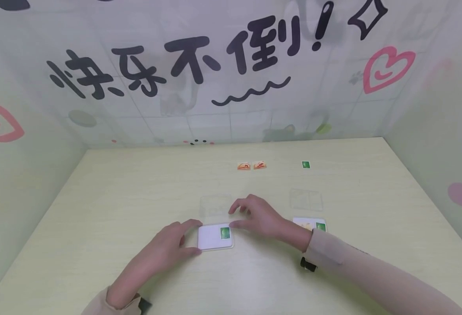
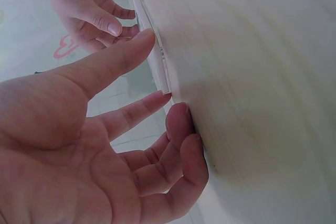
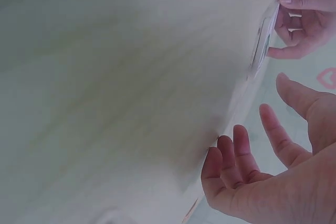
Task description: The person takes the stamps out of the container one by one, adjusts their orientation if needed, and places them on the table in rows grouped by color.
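Note:
A white card [image 1: 209, 237] with a small green picture piece [image 1: 225, 232] on its right side lies in a shallow clear plastic case on the table. My left hand [image 1: 167, 246] holds the case at its left end, index finger at the far corner and thumb at the near one. In the left wrist view, the thumb and index finger of the left hand [image 2: 100, 119] span the thin case [image 2: 160, 61]. My right hand [image 1: 260, 217] hovers by the case's far right corner, fingers loosely bent and nothing between them. The right wrist view shows the right hand [image 3: 278, 161] apart from the case [image 3: 262, 40].
A clear plastic cover [image 1: 215, 204] lies behind the case, another clear cover [image 1: 306, 200] farther right. A second white card [image 1: 309, 220] with picture pieces is partly hidden by my right sleeve. Two orange pieces [image 1: 244, 166] and a green piece [image 1: 306, 165] lie farther back.

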Demonstrator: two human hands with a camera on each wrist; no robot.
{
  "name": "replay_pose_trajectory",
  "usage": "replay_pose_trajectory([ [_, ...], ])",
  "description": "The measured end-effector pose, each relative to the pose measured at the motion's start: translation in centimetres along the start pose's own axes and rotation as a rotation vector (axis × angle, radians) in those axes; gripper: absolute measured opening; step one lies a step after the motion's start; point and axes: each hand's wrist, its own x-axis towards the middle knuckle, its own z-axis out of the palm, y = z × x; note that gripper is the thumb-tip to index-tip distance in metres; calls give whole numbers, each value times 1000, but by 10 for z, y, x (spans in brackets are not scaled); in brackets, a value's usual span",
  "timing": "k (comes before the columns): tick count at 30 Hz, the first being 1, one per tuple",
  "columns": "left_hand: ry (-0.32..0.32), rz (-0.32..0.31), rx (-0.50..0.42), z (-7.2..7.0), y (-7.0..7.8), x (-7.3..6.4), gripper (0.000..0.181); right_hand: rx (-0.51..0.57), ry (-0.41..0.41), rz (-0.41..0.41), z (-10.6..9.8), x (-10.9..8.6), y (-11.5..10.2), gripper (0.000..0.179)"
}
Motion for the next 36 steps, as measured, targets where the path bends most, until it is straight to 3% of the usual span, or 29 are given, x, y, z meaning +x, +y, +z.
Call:
replay_pose_trajectory([
  [17,-3,-3,-11,0,-1,2,62,-6,-10,-29,17,-5,-3,12],
  [36,2,-4,3,0,-1,3,63,-77,48,20,25,-5,-7,15],
])
